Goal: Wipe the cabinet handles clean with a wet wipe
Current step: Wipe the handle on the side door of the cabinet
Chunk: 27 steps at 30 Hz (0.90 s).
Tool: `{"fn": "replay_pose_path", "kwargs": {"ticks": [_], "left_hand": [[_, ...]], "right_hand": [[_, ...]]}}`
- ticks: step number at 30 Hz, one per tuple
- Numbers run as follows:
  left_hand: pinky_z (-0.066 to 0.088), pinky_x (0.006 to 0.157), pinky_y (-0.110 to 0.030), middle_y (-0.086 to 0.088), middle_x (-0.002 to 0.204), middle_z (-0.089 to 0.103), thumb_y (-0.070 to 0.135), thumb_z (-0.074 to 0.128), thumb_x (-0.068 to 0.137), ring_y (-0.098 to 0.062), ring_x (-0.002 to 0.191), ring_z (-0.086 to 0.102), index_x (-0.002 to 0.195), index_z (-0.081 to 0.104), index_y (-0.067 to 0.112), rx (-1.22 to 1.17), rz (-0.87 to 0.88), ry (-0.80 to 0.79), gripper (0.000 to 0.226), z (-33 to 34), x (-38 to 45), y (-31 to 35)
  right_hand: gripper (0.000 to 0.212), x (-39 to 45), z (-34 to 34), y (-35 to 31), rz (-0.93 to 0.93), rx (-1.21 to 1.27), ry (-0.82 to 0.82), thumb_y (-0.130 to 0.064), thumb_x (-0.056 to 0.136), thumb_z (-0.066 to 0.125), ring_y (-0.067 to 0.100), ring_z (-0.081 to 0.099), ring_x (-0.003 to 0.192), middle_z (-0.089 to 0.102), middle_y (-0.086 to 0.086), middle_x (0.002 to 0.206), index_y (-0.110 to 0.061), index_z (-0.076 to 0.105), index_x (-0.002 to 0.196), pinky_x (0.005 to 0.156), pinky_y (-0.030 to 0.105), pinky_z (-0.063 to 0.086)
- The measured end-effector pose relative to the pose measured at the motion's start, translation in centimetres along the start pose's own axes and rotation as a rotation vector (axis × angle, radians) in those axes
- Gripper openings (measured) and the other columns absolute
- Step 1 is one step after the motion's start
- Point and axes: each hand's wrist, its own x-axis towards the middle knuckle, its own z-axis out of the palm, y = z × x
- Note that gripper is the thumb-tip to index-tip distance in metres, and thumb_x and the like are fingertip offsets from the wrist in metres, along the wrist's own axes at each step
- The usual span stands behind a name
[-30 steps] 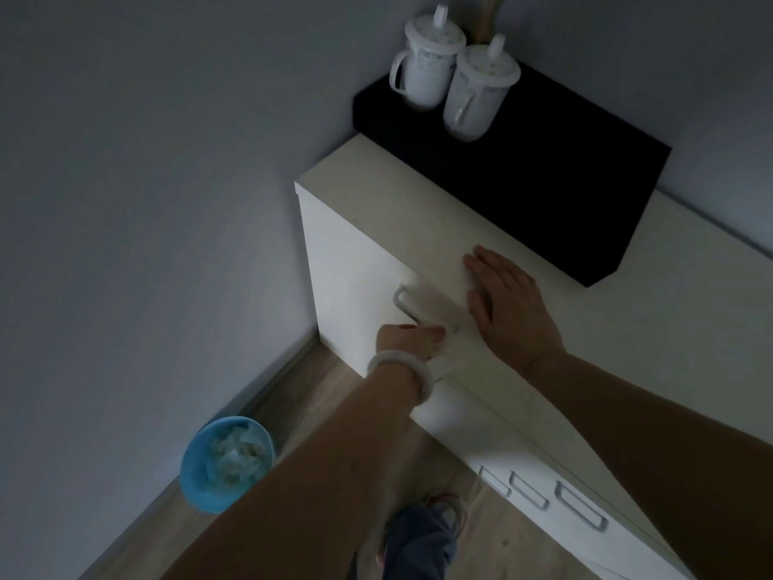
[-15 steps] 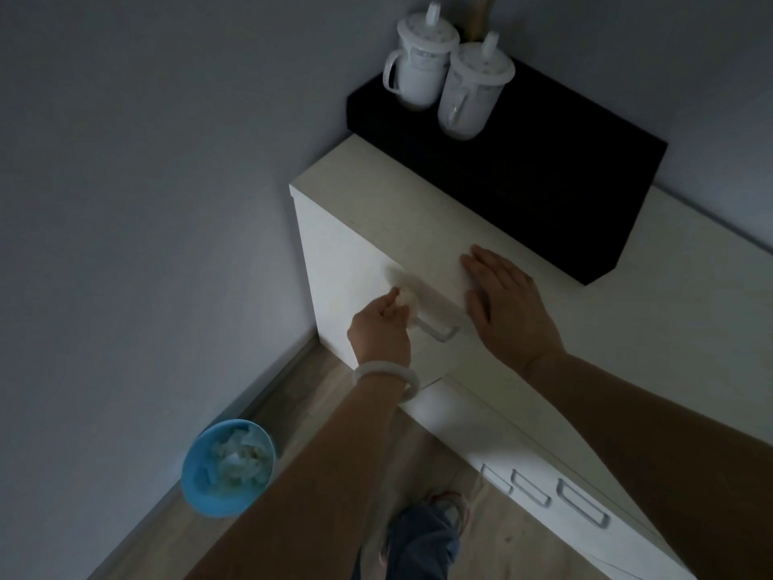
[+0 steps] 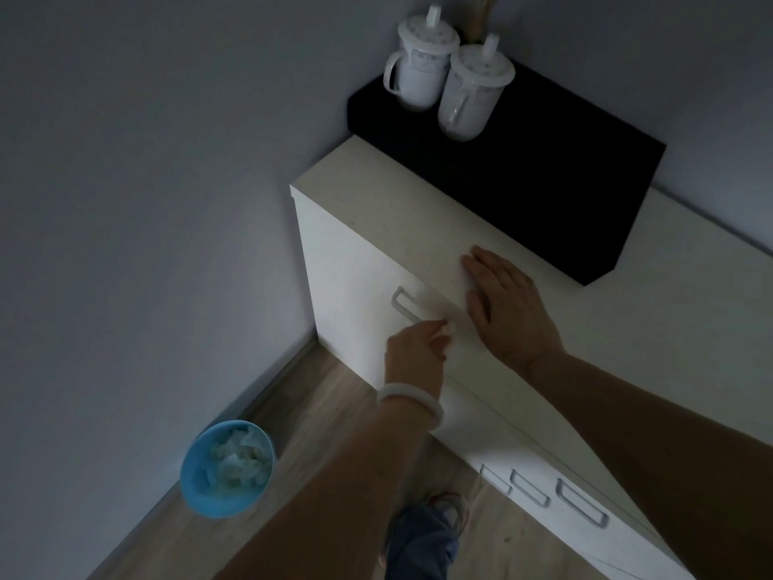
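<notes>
Dim light in this corner, and the left hand [image 3: 418,349] is at the near end of the top handle [image 3: 408,308] on the white cabinet [image 3: 347,282], fingers pinched shut on a small white wet wipe [image 3: 446,329] that shows just past the fingertips, pressed where the handle's near end meets the cabinet front. The far end of that pale bar handle sits bare and clear of the hand. A pale bangle [image 3: 412,398] rings the left wrist. The right hand [image 3: 508,307] lies flat on the cabinet top right at the front edge, fingers stretched out and close together, palm down, holding nothing. Further back on the cabinet top sits a black box [image 3: 543,182], pushed toward the wall, and on its far corner stand two white lidded cups [image 3: 447,75], side by side and touching or nearly so, each with a handle and a spout on the lid. Lower down the cabinet front, three more handles [image 3: 548,493] show in a row near the person's forearm. On the wooden floor [image 3: 301,412] by the wall stands a blue bin [image 3: 226,468] with crumpled pale tissues inside, well apart from the cabinet. A foot in a shoe and a blue trouser leg show at the bottom of the view.
</notes>
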Motion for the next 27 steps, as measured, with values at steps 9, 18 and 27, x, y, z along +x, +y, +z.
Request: {"fn": "replay_pose_path", "kwargs": {"ticks": [9, 18, 27], "left_hand": [[0.057, 0.073, -0.016, 0.002, 0.095, 0.066, 0.005, 0.062, 0.091, -0.006, 0.075, 0.067, 0.110, 0.072, 0.010, 0.176, 0.213, -0.111, 0.022, -2.3, 0.6, -0.1], [0.058, 0.084, -0.036, -0.008, 0.110, 0.070, 0.003, 0.062, 0.090, -0.020, 0.095, 0.069, 0.114, 0.070, 0.011, 0.387, 0.161, -0.185, 0.027, -4.2, 0.0, -0.7], [0.059, 0.075, -0.033, -0.008, 0.094, 0.072, 0.020, 0.059, 0.094, -0.022, 0.076, 0.070, 0.106, 0.067, 0.011, 0.491, 0.034, 0.104, 0.017, -12.5, -4.0, -0.4]], "right_hand": [[0.053, 0.0, -0.2, -0.1, -0.002, 0.018, -0.001, -0.037, 0.097, 0.030, 0.019, 0.028, 0.141, 0.031, 0.001, 0.154, -0.019, 0.035, 0.147, 0.117, 0.038, 0.022], [0.052, 0.0, -0.5, -0.3, -0.014, 0.018, -0.006, -0.035, 0.096, 0.029, 0.020, 0.029, 0.140, 0.032, 0.002, 0.153, -0.018, 0.037, 0.145, 0.116, 0.039, 0.023], [0.054, 0.1, -0.9, -0.9, -0.039, 0.042, 0.027, -0.032, 0.093, 0.027, 0.027, 0.040, 0.134, 0.044, 0.010, 0.146, -0.009, 0.047, 0.138, 0.109, 0.044, 0.034]]}}
